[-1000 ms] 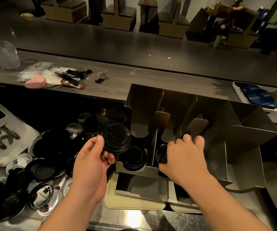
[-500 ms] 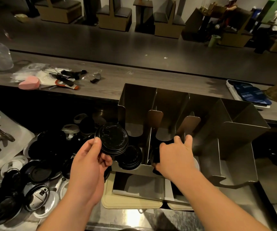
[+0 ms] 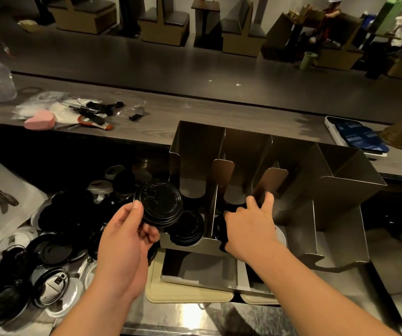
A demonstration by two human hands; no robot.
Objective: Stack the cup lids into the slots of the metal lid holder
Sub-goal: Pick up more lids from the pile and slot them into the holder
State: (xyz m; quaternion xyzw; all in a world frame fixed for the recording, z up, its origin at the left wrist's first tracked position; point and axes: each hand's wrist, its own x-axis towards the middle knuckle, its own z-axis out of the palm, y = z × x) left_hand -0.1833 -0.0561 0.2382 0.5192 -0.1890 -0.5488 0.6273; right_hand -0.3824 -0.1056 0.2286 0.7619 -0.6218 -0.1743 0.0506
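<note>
Cup lids, black, small nested stack [image 3: 158, 202]: held at centre of frame, just left of the metal lid holder [image 3: 195, 146] and touching nothing but the hand.

- Holder: stood right of centre, with upright dividers and slots open toward the camera.
- Bearing: the leftmost slot lay immediately right of the held stack and a little lower. A seated stack of lids [image 3: 188, 229] rested flat on its floor.
- Axis: the held stack's top face was tilted up toward the camera, not level. By judgement it needed levelling to match the seated stack, then a short move right and down.
- Left hand [image 3: 127, 243]: the nearer hand to that slot. It gripped the held stack by the lower left rim, thumb [image 3: 135, 212] on top and the other fingers curled beneath. Its forearm rose from the bottom edge of frame.
- Right hand [image 3: 248, 229]: reached into the second slot, palm down over dark lids [image 3: 220, 229] that showed at its left edge. Two fingers [image 3: 269, 201] were raised against the divider. Whether it gripped those lids or only pressed on them could not be told.
- Loose lids [image 3: 57, 248]: black and clear, heaped at lower left of frame, well apart from the holder.
</note>
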